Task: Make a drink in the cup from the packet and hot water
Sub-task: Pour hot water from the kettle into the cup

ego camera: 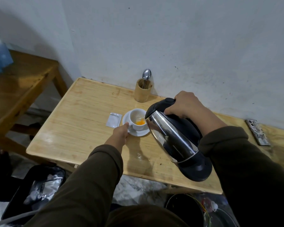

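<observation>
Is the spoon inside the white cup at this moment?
No, the spoon stands in the wooden holder by the wall, while the cup holds only orange powder.

Spoon (146, 74) in holder (142, 92); perhaps a phone (258, 132).

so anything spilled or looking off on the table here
One small thing: a wet patch glistens on the table in front of the saucer, under the tilted kettle. It looks like a spill. The cup sits upright on the saucer.
</observation>
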`<state>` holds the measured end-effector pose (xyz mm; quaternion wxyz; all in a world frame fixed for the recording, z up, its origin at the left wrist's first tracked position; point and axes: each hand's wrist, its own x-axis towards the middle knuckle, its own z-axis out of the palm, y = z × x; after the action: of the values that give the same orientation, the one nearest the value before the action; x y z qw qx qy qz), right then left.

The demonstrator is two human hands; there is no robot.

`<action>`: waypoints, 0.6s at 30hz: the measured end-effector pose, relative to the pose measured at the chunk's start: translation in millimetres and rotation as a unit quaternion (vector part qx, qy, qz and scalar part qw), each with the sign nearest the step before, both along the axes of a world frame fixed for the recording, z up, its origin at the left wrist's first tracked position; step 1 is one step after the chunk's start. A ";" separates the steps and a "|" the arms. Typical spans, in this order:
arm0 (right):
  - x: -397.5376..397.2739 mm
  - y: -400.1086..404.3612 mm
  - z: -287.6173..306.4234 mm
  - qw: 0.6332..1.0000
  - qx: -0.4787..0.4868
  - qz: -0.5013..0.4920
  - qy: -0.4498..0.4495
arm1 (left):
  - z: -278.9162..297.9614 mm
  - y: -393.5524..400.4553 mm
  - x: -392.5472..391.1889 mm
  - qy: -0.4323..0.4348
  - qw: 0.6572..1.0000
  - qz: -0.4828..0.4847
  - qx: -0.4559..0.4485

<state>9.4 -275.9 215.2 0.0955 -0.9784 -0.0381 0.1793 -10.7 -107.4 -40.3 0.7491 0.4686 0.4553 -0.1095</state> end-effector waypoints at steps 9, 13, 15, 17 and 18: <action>-1.6 -1.1 2.8 1.000 -0.002 0.004 0.006 | -0.5 -1.2 1.1 -0.001 1.000 0.003 0.002; -2.9 -2.2 2.3 1.000 0.000 0.004 0.005 | 0.2 -1.1 0.9 0.003 1.000 0.005 0.002; -3.6 -2.7 1.8 1.000 0.000 0.003 0.006 | 1.6 -1.3 0.5 0.001 1.000 0.007 -0.005; -4.2 -2.6 1.7 1.000 -0.001 0.001 0.007 | 2.7 -0.9 -0.2 0.002 1.000 0.004 -0.010; -4.6 -2.2 1.9 1.000 -0.001 0.000 0.007 | 3.3 -0.8 -0.6 0.002 1.000 0.003 -0.011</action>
<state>4.8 -278.1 217.1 0.0943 -0.9772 -0.0374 0.1867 -11.3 -108.2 -37.1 0.7533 0.4590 0.4573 -0.1133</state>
